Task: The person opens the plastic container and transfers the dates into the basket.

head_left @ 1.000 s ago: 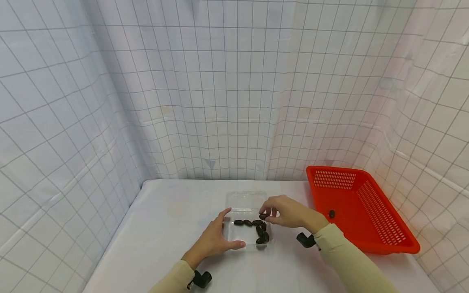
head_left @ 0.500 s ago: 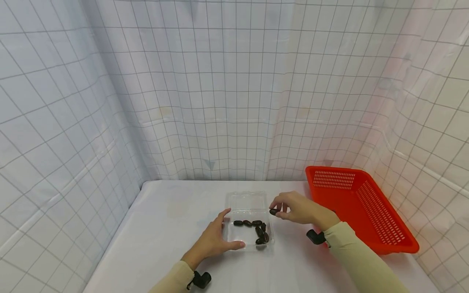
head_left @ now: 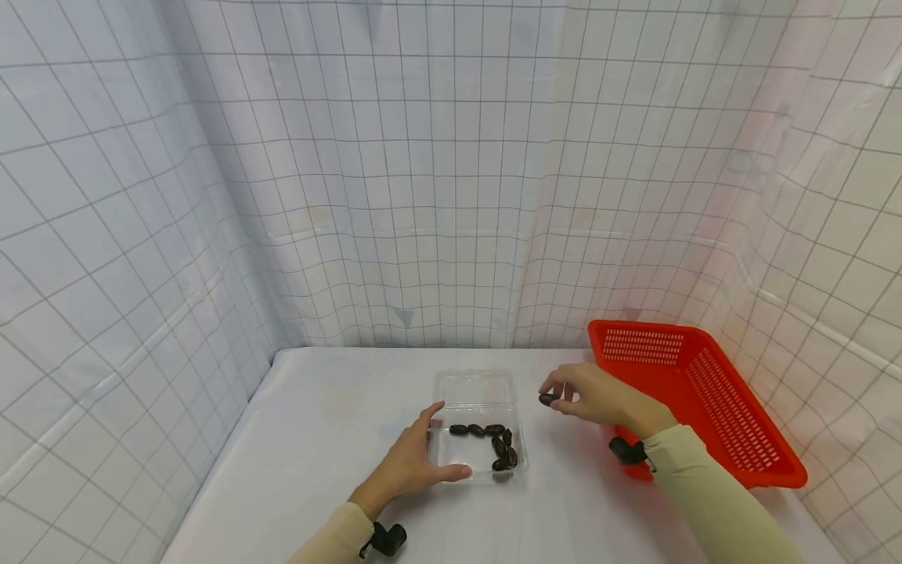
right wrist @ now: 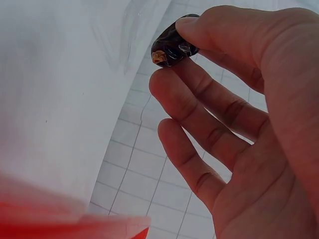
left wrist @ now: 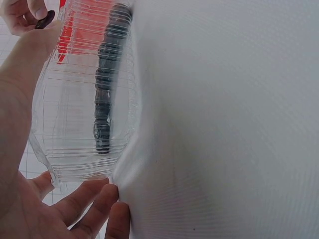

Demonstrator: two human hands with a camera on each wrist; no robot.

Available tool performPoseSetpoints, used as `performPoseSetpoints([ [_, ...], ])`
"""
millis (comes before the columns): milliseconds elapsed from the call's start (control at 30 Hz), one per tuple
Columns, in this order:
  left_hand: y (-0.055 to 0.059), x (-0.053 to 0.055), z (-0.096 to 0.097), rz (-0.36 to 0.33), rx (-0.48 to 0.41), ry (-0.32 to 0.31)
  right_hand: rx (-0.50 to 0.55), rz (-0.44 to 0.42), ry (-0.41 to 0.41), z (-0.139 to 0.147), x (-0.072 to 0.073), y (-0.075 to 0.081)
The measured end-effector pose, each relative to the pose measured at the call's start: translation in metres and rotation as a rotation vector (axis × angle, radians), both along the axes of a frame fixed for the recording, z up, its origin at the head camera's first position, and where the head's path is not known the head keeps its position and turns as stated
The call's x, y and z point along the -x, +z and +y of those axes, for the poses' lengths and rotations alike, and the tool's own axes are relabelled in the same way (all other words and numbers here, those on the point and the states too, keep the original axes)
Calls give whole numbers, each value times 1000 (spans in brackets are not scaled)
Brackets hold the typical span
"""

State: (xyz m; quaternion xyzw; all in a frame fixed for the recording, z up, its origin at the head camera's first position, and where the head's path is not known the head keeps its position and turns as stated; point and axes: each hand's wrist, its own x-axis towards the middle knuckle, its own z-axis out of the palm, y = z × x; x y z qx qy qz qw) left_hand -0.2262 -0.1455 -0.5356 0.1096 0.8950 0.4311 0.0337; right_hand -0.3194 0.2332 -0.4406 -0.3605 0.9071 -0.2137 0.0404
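In the head view, my left hand (head_left: 409,464) holds a clear plastic clamshell box (head_left: 458,454) by its left side, thumb at the front edge and fingers toward the hinge. The lid (head_left: 475,387) lies folded back. Several dark dates (head_left: 499,446) lie in the box, in a row along the back and down the right side; the left wrist view shows this row (left wrist: 103,94) through the clear wall. To the right of the box, my right hand (head_left: 595,395) pinches one wrinkled date (right wrist: 172,45) between thumb and fingers, its brown stem end showing.
A red plastic basket (head_left: 705,407) with slotted walls stands at the right of the white-covered table (head_left: 338,423); my right forearm crosses its near left side. White grid-patterned sheets (head_left: 451,172) hang behind and at both sides.
Holding the date, my right hand has moved right, from over the box's right back corner toward the red basket. My left hand and the box stay put.
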Motion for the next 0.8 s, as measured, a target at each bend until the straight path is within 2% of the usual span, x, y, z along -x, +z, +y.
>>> performPoseSetpoints([
  [200, 0, -1, 0, -5, 1, 2, 21, 22, -15, 15, 1, 3],
  [533, 2, -3, -1, -4, 10, 3, 68, 8, -92, 43, 0, 4],
  [800, 1, -2, -1, -1, 12, -3, 80, -37, -188, 69, 1, 8],
])
